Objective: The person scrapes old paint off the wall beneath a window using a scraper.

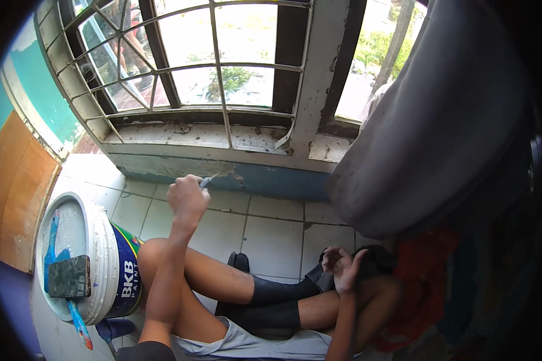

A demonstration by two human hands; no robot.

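In my raised left hand (188, 201) is a small tool (206, 182) with a grey-blue handle and a thin light tip; its exact kind is too small to tell. The fingers are closed round the handle. Its tip points at the low blue wall (265, 179) under the window, where paint is peeling, and I cannot tell whether it touches. My right hand (341, 268) hovers above my right knee, palm up, thumb apart and fingers loosely curled, with nothing visible in it.
A paint bucket (123, 271) stands at my left; its lid carries a blue-handled brush (53, 234), a blue scraper-like piece and a dark phone-like slab (70, 277). Barred windows (223, 66) rise ahead. A grey cloth (427, 138) hangs at right above red fabric (421, 289). White tiles (271, 243) cover the floor.
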